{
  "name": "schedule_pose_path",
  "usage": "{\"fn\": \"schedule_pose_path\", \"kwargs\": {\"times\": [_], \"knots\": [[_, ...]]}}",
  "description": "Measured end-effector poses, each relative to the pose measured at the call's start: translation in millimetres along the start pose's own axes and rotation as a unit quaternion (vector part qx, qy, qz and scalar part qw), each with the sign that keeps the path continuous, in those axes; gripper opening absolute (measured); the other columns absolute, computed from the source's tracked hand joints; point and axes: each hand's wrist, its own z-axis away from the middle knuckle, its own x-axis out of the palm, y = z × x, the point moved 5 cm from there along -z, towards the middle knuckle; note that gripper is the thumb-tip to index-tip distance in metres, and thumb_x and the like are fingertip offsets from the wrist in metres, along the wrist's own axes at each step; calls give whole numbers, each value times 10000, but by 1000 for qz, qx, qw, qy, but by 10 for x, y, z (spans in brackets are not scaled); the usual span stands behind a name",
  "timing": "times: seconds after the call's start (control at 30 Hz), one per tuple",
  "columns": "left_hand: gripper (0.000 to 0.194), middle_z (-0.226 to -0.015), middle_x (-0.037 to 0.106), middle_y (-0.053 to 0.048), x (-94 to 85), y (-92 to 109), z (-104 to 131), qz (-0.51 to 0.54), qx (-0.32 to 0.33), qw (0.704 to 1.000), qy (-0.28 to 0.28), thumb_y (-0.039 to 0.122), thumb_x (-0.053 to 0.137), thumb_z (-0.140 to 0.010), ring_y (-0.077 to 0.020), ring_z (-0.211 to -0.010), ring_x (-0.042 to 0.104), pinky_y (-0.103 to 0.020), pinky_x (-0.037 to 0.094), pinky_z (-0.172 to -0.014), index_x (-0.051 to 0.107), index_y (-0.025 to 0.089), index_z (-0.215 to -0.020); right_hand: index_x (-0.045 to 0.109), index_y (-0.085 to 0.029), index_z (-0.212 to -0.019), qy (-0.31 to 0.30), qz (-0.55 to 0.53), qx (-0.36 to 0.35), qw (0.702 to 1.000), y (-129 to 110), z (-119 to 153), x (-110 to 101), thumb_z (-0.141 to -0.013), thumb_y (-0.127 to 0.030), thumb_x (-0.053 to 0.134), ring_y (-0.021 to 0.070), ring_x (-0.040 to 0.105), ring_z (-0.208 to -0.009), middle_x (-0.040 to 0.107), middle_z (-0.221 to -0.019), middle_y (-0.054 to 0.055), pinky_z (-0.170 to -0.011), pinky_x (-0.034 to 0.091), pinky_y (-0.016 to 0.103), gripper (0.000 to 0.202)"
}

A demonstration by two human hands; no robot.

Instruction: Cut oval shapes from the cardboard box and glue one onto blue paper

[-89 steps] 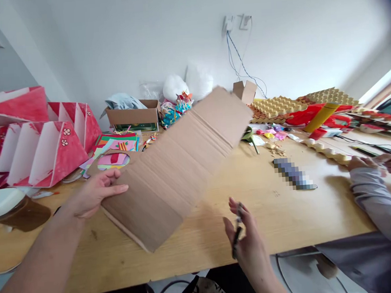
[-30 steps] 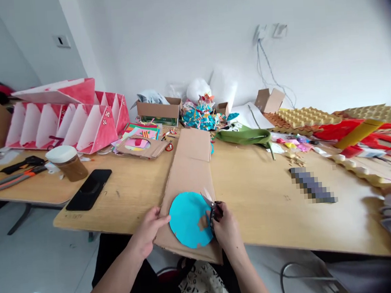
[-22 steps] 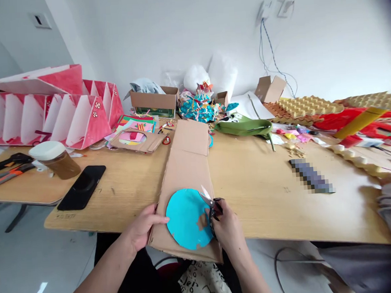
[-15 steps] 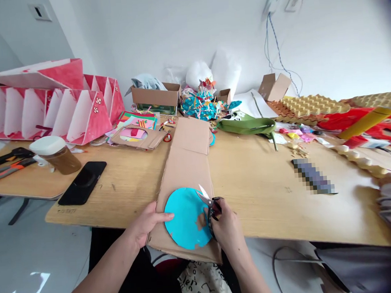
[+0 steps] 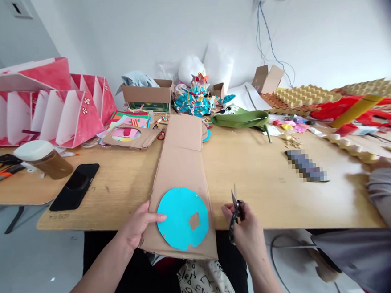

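Note:
A long piece of brown cardboard (image 5: 180, 174) lies over the table's front edge, its near end sticking out above my lap. On it rests a round blue disc (image 5: 180, 210) with a torn brown patch and ragged spots at its lower edge. My left hand (image 5: 143, 223) grips the cardboard's left side, thumb on top at the disc's rim and fingers underneath. Right of the cardboard and apart from it, my right hand (image 5: 244, 223) is closed round a pair of scissors (image 5: 235, 210), blades pointing away from me.
A black phone (image 5: 74, 186) and a jar with a white lid (image 5: 44, 157) stand to the left, near pink-and-white folded panels (image 5: 46, 112). Behind are a cardboard box (image 5: 148, 94) and a green strap (image 5: 242, 120). Another person's sleeve (image 5: 386, 191) shows at right.
My right hand has moved the scissors off the blue disc to the right, clear of the cardboard. My left hand keeps its hold. The view has shifted slightly.

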Motion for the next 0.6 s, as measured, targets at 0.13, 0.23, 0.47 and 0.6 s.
{"fn": "schedule_pose_path", "kwargs": {"times": [0.13, 0.23, 0.47, 0.6], "knots": [[611, -1084, 734, -144, 22, -42, 10, 11, -22, 1000, -14, 191, 823, -588, -360, -1030, 671, -480, 527, -902, 626, 147, -1165, 521, -228, -806, -46, -9, 45, 998, 74, 227, -133, -749, -524, 633, 231, 605, -711, 651, -745, 45, -632, 434, 292, 322], [624, -1116, 723, -150, 78, -73, 4, 19, -22, 999, -25, 192, 820, -593, -361, -1062, 656, -476, 517, -928, 618, 135, -1181, 488, -237, -742, -64, -49, 42, 996, 44, 391, -77, -757, -515, 649, 194, 555, -641, 586, -672, 5, -582, 417, 260, 322], [676, -1116, 724, -143, 135, -122, 31, 35, -33, 998, -29, 161, 824, -575, -351, -1062, 659, -472, 508, -954, 601, 142, -1212, 416, -230, -689, -114, -149, 73, 980, -19, 506, 101, -704, -505, 729, 118, 390, -551, 394, -608, -65, -511, 336, 220, 417], [695, -1152, 712, -133, 118, -151, 63, 43, -34, 998, -32, 140, 829, -562, -345, -1075, 654, -463, 507, -958, 601, 162, -1218, 414, -230, -705, -113, -201, 103, 968, -43, 517, 105, -679, -516, 748, 113, 379, -547, 401, -594, -71, -512, 322, 219, 441]]}}
